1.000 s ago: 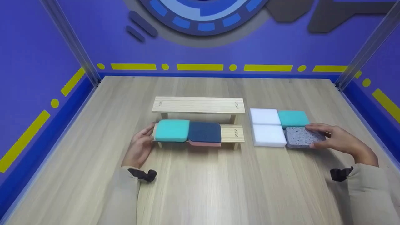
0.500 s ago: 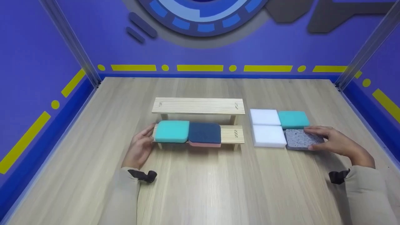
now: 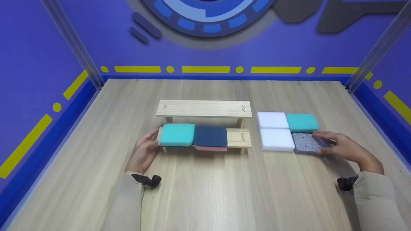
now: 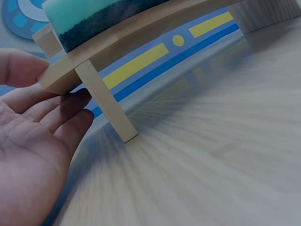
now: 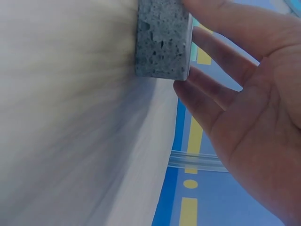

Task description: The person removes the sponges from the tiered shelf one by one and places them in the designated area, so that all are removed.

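My left hand (image 3: pixel 145 150) holds the left end of the low front wooden shelf (image 3: pixel 238 137). In the left wrist view, the thumb (image 4: pixel 19 68) lies at the shelf's top edge, with the fingers (image 4: pixel 70 110) beneath it. On that shelf sit a teal sponge (image 3: pixel 177 134) and, beside it, a navy-topped sponge (image 3: pixel 210 136) with a pink underside. A grey speckled sponge (image 3: pixel 306 142) lies to the right on the table; my right hand (image 3: pixel 348 149) pinches it at its right side, thumb at the front edge and fingers toward the back.
Behind the front shelf stands a taller wooden shelf (image 3: pixel 204 108). Two white sponges (image 3: pixel 276 139) and a second teal sponge (image 3: pixel 302 122) adjoin the grey one in a block on the wooden table (image 3: pixel 205 192). Blue walls (image 3: pixel 205 54) enclose the back and sides.
The grey speckled sponge has shifted slightly toward the front and left, and my right hand has moved with it. My left hand stays on the shelf end.
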Motion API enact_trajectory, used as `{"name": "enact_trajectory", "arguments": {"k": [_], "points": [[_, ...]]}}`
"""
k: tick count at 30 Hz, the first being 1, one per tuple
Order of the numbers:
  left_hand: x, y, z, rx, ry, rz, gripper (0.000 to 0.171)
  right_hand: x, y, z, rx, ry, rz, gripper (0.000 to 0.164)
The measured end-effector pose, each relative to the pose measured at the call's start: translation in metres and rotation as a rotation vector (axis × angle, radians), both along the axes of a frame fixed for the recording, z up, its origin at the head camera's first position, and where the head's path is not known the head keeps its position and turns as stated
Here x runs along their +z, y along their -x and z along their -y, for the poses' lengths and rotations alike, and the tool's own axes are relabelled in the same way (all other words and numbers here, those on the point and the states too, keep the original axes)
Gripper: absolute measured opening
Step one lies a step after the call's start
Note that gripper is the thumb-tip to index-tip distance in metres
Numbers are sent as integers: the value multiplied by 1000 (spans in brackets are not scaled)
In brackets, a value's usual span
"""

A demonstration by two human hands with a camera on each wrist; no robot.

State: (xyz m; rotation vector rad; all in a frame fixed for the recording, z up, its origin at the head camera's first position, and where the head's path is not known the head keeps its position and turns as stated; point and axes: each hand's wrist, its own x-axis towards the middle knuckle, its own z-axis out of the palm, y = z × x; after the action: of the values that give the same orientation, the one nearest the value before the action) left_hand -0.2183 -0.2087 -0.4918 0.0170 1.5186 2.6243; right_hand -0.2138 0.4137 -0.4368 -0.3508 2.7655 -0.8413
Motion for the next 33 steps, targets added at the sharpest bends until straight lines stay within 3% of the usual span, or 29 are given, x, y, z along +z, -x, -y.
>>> {"name": "enact_trajectory", "arguments": {"k": [8, 18, 27, 33], "points": [[0, -1, 0, -3, 4, 7, 65, -1, -2, 1, -55, -6, 14, 73], [0, 0, 0, 8, -11, 20, 65, -1, -3, 4, -39, -17, -55, 68], [-1, 1, 0, 2, 12, 14, 66, 2, -3, 9, -61, -18, -51, 67], [0, 2, -1, 3, 10, 8, 65, 9, -6, 14, -31, -21, -147, 60]]}}
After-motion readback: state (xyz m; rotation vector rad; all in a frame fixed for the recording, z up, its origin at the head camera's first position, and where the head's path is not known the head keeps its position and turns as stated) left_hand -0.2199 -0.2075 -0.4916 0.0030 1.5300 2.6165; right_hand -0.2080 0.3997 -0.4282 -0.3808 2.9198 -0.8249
